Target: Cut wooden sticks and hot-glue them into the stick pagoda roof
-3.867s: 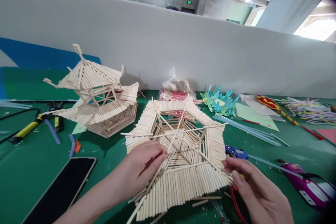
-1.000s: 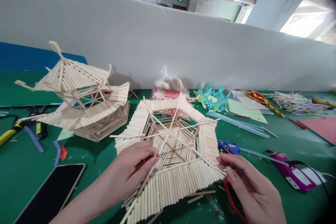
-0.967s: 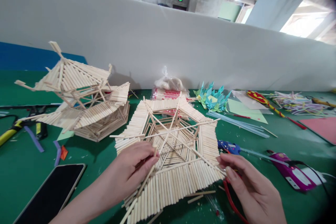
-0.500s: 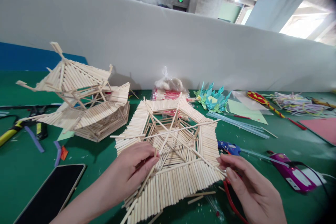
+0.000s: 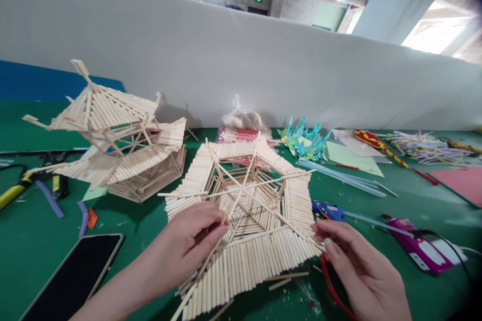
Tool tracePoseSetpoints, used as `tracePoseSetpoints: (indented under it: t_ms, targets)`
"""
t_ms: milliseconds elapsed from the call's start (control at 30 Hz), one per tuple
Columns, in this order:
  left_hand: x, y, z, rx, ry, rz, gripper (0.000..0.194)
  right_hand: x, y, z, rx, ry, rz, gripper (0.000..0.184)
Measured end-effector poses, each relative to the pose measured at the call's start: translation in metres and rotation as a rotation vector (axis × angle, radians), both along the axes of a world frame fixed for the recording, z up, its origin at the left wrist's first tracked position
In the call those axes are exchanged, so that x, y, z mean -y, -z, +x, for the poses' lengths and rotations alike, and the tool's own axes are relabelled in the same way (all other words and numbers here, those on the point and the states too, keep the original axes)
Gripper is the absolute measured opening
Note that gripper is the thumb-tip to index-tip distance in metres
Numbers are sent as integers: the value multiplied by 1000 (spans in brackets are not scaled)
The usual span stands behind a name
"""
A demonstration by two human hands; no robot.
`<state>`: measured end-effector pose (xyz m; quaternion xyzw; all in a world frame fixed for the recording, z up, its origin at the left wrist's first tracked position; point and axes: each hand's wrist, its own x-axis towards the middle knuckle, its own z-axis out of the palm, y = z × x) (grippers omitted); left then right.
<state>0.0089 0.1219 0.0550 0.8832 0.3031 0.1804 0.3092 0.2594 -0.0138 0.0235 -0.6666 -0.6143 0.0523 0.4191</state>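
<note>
A star-shaped framework of pale wooden sticks [image 5: 252, 257] lies in front of me, with slatted panels around an open middle crossed by longer sticks. On its near left side, my left hand [image 5: 194, 235] is closed in a pinch around a thin wooden stick [image 5: 223, 218], whose short end shows above the fingertips. My right hand [image 5: 363, 266] is at the right corner, thumb and fingers pinching the end of a long crossing stick [image 5: 297, 231]. Red-handled pliers or scissors [image 5: 331, 286] lie partly hidden beneath that hand.
A tiered stick pavilion [image 5: 124, 150] stands at the left, near a dark phone [image 5: 75, 276]. To the right are a blue glue gun [image 5: 328, 210], a magenta device [image 5: 417, 248] and clear glue sticks [image 5: 342, 178]. A teal paper flower [image 5: 306, 140] sits near the white partition [image 5: 211, 55].
Almost nothing differs. Both hands keep their grips in the same places, and the stick framework has stayed put.
</note>
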Motion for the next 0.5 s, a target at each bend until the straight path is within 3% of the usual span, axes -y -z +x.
tracePoseSetpoints:
  t_ms: [367,500]
  targets:
    - [4,-5,3,13,-75,-7,19,1,-1,-2,-44,-16,-1,22]
    - [3,-5,2,14,-102,-79,18,1,-4,-2,-43,-17,0,21]
